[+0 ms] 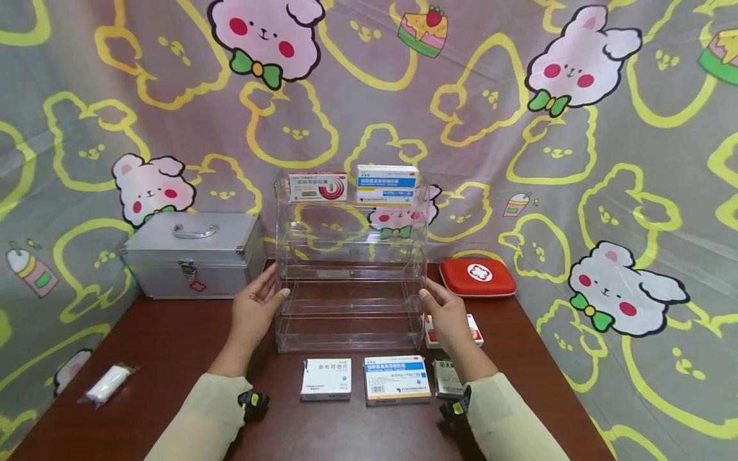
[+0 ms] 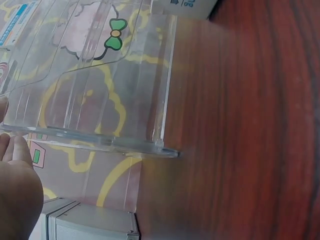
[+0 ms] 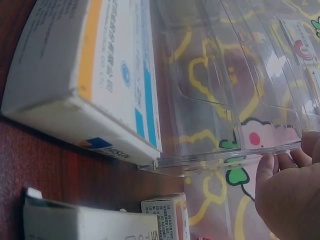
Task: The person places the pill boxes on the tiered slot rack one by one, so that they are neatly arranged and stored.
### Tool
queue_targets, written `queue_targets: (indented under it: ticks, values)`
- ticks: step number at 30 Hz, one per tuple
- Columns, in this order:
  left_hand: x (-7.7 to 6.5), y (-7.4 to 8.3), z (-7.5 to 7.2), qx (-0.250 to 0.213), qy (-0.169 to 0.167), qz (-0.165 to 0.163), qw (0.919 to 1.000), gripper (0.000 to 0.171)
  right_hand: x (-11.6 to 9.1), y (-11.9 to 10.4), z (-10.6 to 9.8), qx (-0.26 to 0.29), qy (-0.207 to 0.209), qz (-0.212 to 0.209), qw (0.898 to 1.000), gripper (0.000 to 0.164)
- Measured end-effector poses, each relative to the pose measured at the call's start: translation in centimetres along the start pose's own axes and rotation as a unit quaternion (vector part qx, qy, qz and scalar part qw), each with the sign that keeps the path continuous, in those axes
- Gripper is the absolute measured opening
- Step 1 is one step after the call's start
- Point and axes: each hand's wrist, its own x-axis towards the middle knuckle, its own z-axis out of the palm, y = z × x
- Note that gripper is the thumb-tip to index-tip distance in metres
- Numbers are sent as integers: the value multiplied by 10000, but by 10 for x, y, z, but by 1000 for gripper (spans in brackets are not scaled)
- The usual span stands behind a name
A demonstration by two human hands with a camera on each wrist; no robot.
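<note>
A clear tiered display rack (image 1: 348, 344) stands on the table between the hands. My left hand (image 1: 254, 317) grips its left side panel, with the thumb on one face and fingers on the other. On the opposite side, my right hand (image 1: 451, 318) pinches the right panel's edge the same way. The top tier carries a red-and-white medicine box (image 1: 317, 187) and a blue-and-white medicine box (image 1: 387, 186). In front of the rack lie a white medicine box (image 1: 326, 380) and another blue-and-white box (image 1: 398, 381). A pale box (image 1: 446, 378) is partly hidden by the right wrist.
A silver metal case (image 1: 193, 256) stands at the back left. At the back right lies a red zip case (image 1: 478, 278). Behind the right hand is a red-and-white box (image 1: 474, 330). A white plastic-wrapped item (image 1: 108, 384) rests far left.
</note>
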Motion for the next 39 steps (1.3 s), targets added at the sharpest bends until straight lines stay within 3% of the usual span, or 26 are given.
queue_targets:
  ticks: [5, 14, 27, 33, 36, 39]
  values:
    - [-2, 0, 0, -81, 3, -29, 10000, 63, 0, -1, -1, -35, -44, -17, 10000, 45]
    - [-5, -5, 4, -268, -8, -588, 9979, 62, -1, -6, -5, -189, -33, 39, 9998, 45]
    - [-12, -10, 3, 56, 183, -513, 9985, 61, -3, -4, -15, -314, -312, 177, 9989, 50]
    - [-12, -8, 6, 163, 175, -453, 9987, 59, -2, -2, -54, -555, -432, 321, 9970, 54]
    - [-9, -7, 6, 188, 184, -324, 9991, 59, 1, 1, -83, -1285, -680, 314, 9889, 53]
    - [-7, -6, 5, 154, 186, -206, 9995, 59, 7, 10, -110, -2247, -869, 154, 9704, 51]
